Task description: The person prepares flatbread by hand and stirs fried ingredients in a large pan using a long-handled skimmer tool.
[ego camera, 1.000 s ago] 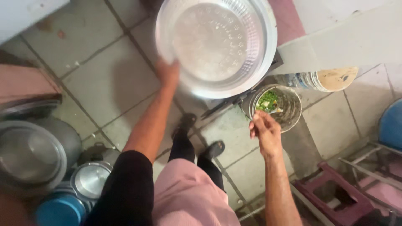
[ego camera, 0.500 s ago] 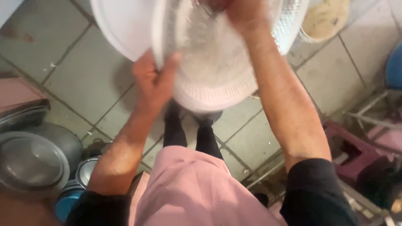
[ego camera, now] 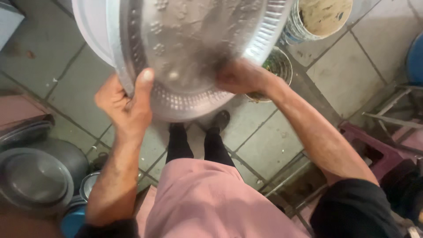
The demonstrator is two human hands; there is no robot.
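I hold a large round embossed metal tray (ego camera: 194,39) tilted up in front of me. My left hand (ego camera: 125,105) grips its lower left rim, thumb on the inner face. Inside the tray, near its lower right edge, lies my right hand (ego camera: 240,77), blurred; whether it holds anything cannot be made out. A white round basin or lid (ego camera: 88,31) shows behind the tray's left edge. Below the tray I see my pink garment, black trousers and dark shoes on the tiled floor.
A small metal bowl with green bits (ego camera: 280,66) stands on the floor behind my right wrist. A bucket with a beige top (ego camera: 319,17) is at upper right. Stacked metal pots and lids (ego camera: 35,176) sit at lower left. A maroon stool (ego camera: 379,150) stands at right.
The tray has come closer and lower. My right hand moved from the tray's upper part down to its lower right inner face. My left hand keeps hold of the rim.
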